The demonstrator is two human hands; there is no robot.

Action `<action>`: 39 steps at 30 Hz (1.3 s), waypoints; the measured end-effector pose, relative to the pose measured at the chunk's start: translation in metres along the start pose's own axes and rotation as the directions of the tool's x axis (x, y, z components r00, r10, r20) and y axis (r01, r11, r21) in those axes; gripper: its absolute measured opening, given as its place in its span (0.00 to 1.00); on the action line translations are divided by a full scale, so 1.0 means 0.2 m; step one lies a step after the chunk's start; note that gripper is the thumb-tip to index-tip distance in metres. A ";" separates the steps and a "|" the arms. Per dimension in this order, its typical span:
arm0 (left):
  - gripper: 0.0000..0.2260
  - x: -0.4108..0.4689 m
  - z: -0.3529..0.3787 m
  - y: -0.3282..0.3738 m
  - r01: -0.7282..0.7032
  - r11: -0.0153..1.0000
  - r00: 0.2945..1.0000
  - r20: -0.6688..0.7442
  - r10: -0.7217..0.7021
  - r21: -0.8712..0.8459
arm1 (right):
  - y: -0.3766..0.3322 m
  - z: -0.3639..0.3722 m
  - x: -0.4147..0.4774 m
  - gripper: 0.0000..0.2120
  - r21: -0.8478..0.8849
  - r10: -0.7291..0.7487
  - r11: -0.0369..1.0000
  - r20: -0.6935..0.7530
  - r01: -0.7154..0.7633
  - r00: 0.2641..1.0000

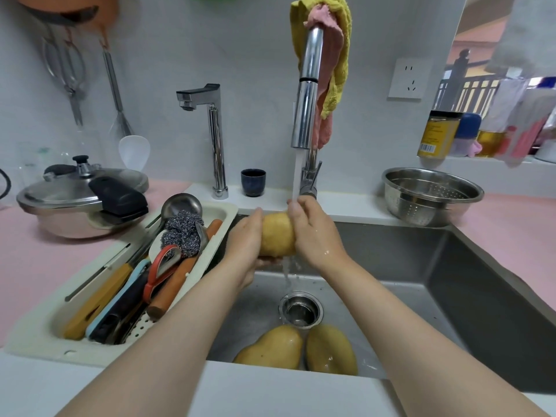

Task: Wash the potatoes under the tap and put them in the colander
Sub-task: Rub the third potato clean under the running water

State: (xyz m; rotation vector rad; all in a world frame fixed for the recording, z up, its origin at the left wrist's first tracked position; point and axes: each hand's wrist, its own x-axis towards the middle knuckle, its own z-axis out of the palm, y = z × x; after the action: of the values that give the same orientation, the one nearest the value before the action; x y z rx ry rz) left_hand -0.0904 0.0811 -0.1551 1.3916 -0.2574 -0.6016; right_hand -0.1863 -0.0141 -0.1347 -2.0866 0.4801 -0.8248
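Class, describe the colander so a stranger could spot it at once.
Start at the steel sink, then look to the counter at its far right corner. The colander sits there: a round steel bowl with perforated walls, unlike the lidded pressure cooker opposite.

No writing here can be read with certainty. The yellow jar (440, 132) on the ledge at the right carries a label with some dark lines of print and a barcode (427, 147) near its bottom. The letters and the digits are too blurred and too small to make out.
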 end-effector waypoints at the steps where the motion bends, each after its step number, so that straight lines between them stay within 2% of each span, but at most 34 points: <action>1: 0.17 0.00 -0.01 0.00 0.074 0.995 0.997 -0.021 -0.075 -0.061 | 0.00 0.01 0.00 0.14 0.087 0.010 0.996 0.065 -0.015 0.998; 3: 0.16 0.01 -0.06 -0.01 0.259 0.954 0.966 0.025 -0.258 -0.150 | 0.00 0.03 -0.02 0.18 0.263 0.004 0.963 0.224 -0.064 0.975; 5: 0.17 0.02 -0.10 -0.01 0.435 0.883 0.900 0.101 -0.424 -0.176 | 0.00 0.04 -0.02 0.22 0.394 -0.019 0.911 0.334 -0.121 0.942; 7: 0.21 0.04 -0.12 -0.02 0.552 0.824 0.830 0.177 -0.529 -0.124 | 0.01 0.04 -0.01 0.21 0.495 -0.050 0.856 0.368 -0.150 0.929; 10: 0.22 0.03 -0.13 -0.02 0.609 0.791 0.748 0.293 -0.596 0.054 | -0.01 0.05 0.00 0.12 0.541 -0.041 0.826 0.340 -0.159 0.940; 12: 0.20 -0.01 -0.11 -0.02 0.578 0.805 0.745 0.314 -0.588 0.136 | -0.03 0.05 -0.01 0.07 0.523 0.011 0.836 0.287 -0.166 0.958; 13: 0.21 -0.02 -0.09 -0.02 0.539 0.827 0.774 0.294 -0.561 0.161 | -0.05 0.05 -0.01 0.06 0.496 0.053 0.852 0.237 -0.168 0.970; 16: 0.26 -0.07 -0.04 -0.03 0.353 0.929 0.895 0.246 -0.371 0.114 | -0.09 0.02 0.01 0.16 0.367 0.199 0.904 0.089 -0.218 0.976; 18: 0.30 -0.07 -0.01 -0.04 0.265 0.961 0.932 0.235 -0.276 0.079 | -0.09 0.02 0.02 0.18 0.388 0.262 0.881 0.076 -0.270 0.962; 20: 0.33 -0.05 -0.01 -0.04 0.223 0.971 0.952 0.195 -0.235 0.081 | -0.10 0.03 0.01 0.18 0.533 0.315 0.780 0.122 -0.330 0.941; 22: 0.32 -0.03 -0.03 -0.03 0.269 0.962 0.945 0.175 -0.275 0.057 | -0.09 0.03 0.00 0.17 0.591 0.313 0.718 0.198 -0.367 0.929; 25: 0.26 -0.01 -0.08 -0.02 0.428 0.904 0.883 0.206 -0.421 0.013 | -0.05 0.04 0.00 0.12 0.668 0.196 0.632 0.351 -0.392 0.916; 27: 0.25 0.00 -0.09 -0.02 0.456 0.889 0.868 0.202 -0.454 0.039 | -0.02 0.05 0.00 0.14 0.693 0.078 0.604 0.440 -0.394 0.894; 29: 0.25 0.00 -0.09 -0.01 0.432 0.898 0.879 0.184 -0.441 0.090 | 0.01 0.06 0.01 0.19 0.633 0.055 0.709 0.390 -0.311 0.919; 31: 0.26 -0.01 -0.07 -0.01 0.410 0.903 0.884 0.188 -0.428 0.131 | 0.00 0.07 -0.01 0.20 0.550 0.107 0.790 0.311 -0.270 0.944; 35: 0.37 -0.04 -0.04 -0.02 0.359 0.915 0.889 0.232 -0.395 0.184 | -0.03 0.09 0.00 0.22 0.313 0.182 0.928 0.092 -0.202 0.979; 37: 0.39 -0.07 -0.02 -0.02 0.275 0.945 0.908 0.274 -0.316 0.179 | -0.03 0.10 0.02 0.22 0.334 0.257 0.909 0.026 -0.251 0.966; 39: 0.36 -0.09 0.00 -0.02 0.179 0.969 0.919 0.322 -0.226 0.169 | -0.02 0.11 0.02 0.25 0.405 0.375 0.844 0.020 -0.351 0.927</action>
State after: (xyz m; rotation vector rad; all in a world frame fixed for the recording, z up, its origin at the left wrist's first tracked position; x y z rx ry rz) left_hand -0.1064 0.0896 -0.1559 1.4523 -0.4405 -1.0164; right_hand -0.1673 -0.0020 -0.1392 -1.5296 0.6550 -0.6918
